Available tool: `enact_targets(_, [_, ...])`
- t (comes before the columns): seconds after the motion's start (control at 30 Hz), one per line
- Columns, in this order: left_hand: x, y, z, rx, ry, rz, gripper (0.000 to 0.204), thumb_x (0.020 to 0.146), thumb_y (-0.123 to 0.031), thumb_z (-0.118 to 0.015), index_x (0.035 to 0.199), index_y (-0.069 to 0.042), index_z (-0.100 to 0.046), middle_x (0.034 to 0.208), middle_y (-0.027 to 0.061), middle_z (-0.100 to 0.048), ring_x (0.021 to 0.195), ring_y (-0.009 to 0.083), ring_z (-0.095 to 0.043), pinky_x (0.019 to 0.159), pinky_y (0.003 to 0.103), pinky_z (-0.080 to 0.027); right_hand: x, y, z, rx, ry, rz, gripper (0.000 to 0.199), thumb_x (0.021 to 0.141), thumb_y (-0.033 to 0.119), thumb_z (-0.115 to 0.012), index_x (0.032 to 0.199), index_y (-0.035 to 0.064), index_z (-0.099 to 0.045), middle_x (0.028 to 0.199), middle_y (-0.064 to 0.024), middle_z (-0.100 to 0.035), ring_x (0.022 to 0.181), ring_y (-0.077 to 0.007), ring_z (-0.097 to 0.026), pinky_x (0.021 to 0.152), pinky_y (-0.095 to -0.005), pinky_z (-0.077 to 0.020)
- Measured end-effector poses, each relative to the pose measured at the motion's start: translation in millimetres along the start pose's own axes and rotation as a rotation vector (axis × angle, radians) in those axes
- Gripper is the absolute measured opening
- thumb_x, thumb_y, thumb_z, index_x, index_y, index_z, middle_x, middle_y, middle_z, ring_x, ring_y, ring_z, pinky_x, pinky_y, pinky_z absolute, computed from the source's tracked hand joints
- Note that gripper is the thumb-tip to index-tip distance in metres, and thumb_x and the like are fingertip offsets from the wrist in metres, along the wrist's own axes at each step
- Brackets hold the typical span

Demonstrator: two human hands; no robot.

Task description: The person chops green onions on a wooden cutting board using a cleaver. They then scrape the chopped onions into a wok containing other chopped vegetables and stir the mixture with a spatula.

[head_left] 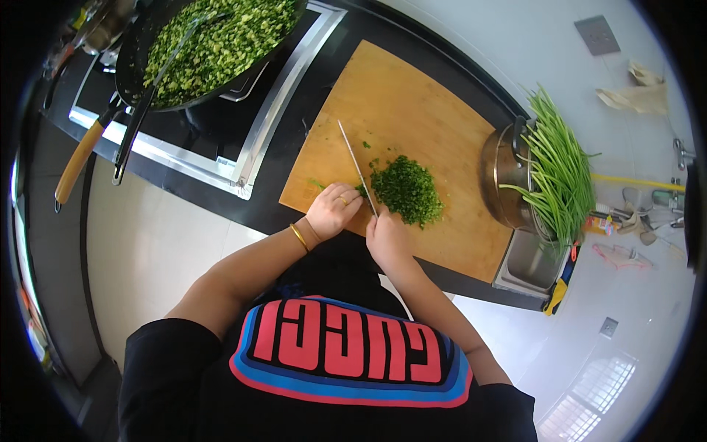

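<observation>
Knife (pixel 355 163) is gripped by the right hand (pixel 389 239) while the left hand (pixel 333 211) (curled, palm down) clutches greens (pixel 361 190) beside it.

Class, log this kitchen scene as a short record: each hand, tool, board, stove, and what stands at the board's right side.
Left hand: left hand on the board, bits of green by its fingers
Right hand: right hand gripping the knife
Tool: knife, blade beside the chopped pile
Board: wooden board bearing chopped greens
Stove: wok of chopped food
Right side: steel pot, long green stalks across it
</observation>
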State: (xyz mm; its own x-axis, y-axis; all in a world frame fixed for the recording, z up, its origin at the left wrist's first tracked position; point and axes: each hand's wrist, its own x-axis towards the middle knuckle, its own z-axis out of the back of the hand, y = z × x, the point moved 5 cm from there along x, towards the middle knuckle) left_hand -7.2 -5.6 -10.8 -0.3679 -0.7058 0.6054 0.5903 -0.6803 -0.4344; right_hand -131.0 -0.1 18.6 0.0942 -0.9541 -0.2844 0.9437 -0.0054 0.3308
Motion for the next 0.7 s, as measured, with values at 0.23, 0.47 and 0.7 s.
enact_targets(0.23, [19.4,3.5,-14.3,-0.005,0.073,0.014,0.014,0.066,-0.007,-0.055,0.080,-0.005,-0.057,0.082,0.0068,-0.059,0.077,0.0222,-0.059,0.071,0.033,-0.048,-8.7,-63.3,5.8,0.340,0.010,-0.099,0.024,0.082,0.019,-0.050,0.084,-0.0040,-0.057,0.073,-0.0231,-0.061,0.071,-0.0385,-0.060,0.063,-0.0440,-0.0474])
enact_targets(0.47, [39.2,6.3,-25.4,-0.159,0.067,0.259,0.017,0.067,-0.008,-0.069,0.080,-0.003,-0.059,0.089,0.0107,-0.060,0.079,0.0277,-0.059,0.068,0.036,-0.049,-20.6,-69.0,24.5,0.264,-0.041,-0.119,0.022,0.083,0.018,-0.049,0.080,-0.0033,-0.056,0.071,-0.0247,-0.059,0.070,-0.0411,-0.058,0.062,-0.0467,-0.0463])
enact_targets(0.7, [34.8,11.0,-12.3,-0.287,0.162,0.280,0.028,0.069,-0.008,-0.070,0.095,0.000,-0.063,0.101,0.0133,-0.061,0.087,0.0270,-0.061,0.073,0.032,-0.051,-20.6,-74.0,16.5,0.314,-0.086,-0.095,0.021,0.082,0.017,-0.050,0.079,-0.0032,-0.056,0.070,-0.0253,-0.058,0.068,-0.0418,-0.058,0.062,-0.0473,-0.0461])
